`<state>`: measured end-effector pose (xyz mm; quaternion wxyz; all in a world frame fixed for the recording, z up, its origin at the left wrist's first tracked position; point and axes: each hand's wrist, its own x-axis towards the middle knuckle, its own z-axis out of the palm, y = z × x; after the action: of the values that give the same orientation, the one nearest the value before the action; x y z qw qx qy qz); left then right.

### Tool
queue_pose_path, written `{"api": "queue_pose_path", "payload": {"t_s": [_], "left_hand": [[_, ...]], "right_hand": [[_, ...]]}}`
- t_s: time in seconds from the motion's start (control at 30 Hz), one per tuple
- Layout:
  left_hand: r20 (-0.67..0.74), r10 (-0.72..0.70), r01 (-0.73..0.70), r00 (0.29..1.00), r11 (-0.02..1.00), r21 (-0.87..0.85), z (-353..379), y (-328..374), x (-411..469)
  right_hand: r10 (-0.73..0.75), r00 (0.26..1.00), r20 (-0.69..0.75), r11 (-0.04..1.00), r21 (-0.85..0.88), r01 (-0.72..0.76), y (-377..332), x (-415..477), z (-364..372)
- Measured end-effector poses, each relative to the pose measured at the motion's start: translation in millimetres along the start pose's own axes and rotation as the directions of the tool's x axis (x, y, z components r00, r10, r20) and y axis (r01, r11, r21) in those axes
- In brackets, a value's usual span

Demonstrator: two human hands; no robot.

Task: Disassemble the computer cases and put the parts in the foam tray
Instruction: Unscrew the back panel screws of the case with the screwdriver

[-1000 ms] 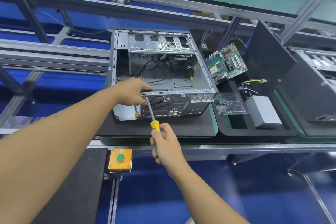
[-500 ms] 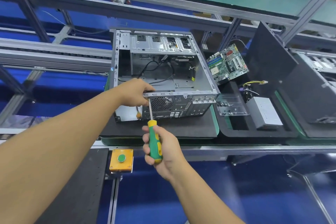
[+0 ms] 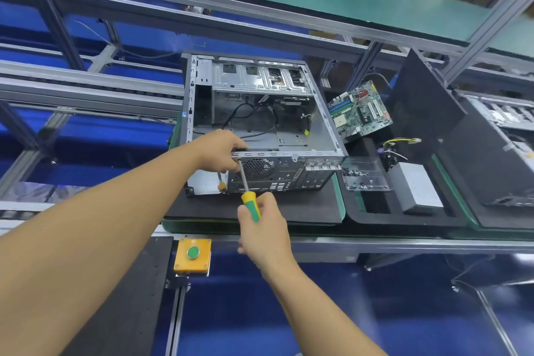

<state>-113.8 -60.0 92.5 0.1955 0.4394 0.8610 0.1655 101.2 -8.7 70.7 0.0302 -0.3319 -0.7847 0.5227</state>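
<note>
Two hands work at the rear panel of the computer case (image 3: 289,130), which lies open side up on a black mat (image 3: 300,208) straight ahead of me. My left hand (image 3: 219,150) grips the top rim of that panel, fingers curled over the edge, just left of the round fan grille (image 3: 258,169). My right hand (image 3: 263,228) is nearer to me, closed round the green and yellow handle of the screwdriver (image 3: 250,205), whose shaft slants up to the rim and ends right beneath my left fingers. The foam tray (image 3: 404,218) sits just right of the case, apart from both hands, with the motherboard (image 3: 361,111) leaning at its far end and the power supply (image 3: 416,188) in a compartment. Since half a second ago my left hand has kept its place, while my right has turned on the handle, so less of it shows. Both forearms reach forward, the left stretched long from the lower left, the right rising from the bottom edge.
</note>
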Motion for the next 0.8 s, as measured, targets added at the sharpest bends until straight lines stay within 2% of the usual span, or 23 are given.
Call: {"api": "queue_pose_path", "payload": {"t_s": [0.07,0.13,0.2,0.23,0.27,0.3,0.37,0.4,0.43,0.57,0.7,0.8], "left_hand": [[0.004,-0.004,0.004,1.0,1.0,-0.006,1,-1,1],[0.009,-0.004,0.004,1.0,1.0,-0.011,1,-2,2],[0.005,-0.007,0.007,1.0,1.0,-0.004,0,-2,1],[0.003,-0.007,0.007,1.0,1.0,0.004,0,-1,1],[0.003,-0.009,0.009,1.0,1.0,0.008,0,-1,1],[0.005,-0.009,0.009,1.0,1.0,0.009,-1,-1,1],[0.008,-0.011,0.011,1.0,1.0,0.01,-1,-1,1],[0.007,-0.014,0.014,1.0,1.0,0.012,-1,0,0],[0.006,-0.017,0.017,1.0,1.0,0.015,-1,0,0],[0.016,-0.019,0.019,1.0,1.0,0.008,-2,3,-1],[0.028,-0.026,0.026,0.999,1.0,-0.003,-3,3,-2],[0.03,-0.025,0.025,0.999,1.0,-0.013,-3,4,-1]], "right_hand": [[0.168,0.971,0.171,0.955,0.216,-0.203,-10,1,-4],[0.291,0.879,0.378,0.819,0.377,-0.433,-16,6,-18],[0.285,0.784,0.551,0.689,0.45,-0.567,-16,8,-30],[0.264,0.769,0.582,0.681,0.452,-0.576,-15,8,-32],[0.256,0.783,0.566,0.707,0.443,-0.551,-14,6,-32],[0.25,0.827,0.503,0.775,0.408,-0.482,-12,5,-31],[0.216,0.922,0.322,0.905,0.288,-0.313,-10,3,-27],[0.204,0.942,0.265,0.928,0.253,-0.272,-8,2,-25],[0.208,0.943,0.259,0.925,0.26,-0.276,-8,1,-24],[0.265,0.86,0.437,0.865,0.287,-0.412,-18,-5,-26],[0.293,0.793,0.534,0.756,0.378,-0.534,-24,-3,-28],[0.274,0.811,0.517,0.77,0.387,-0.507,-18,-6,-23]]}}
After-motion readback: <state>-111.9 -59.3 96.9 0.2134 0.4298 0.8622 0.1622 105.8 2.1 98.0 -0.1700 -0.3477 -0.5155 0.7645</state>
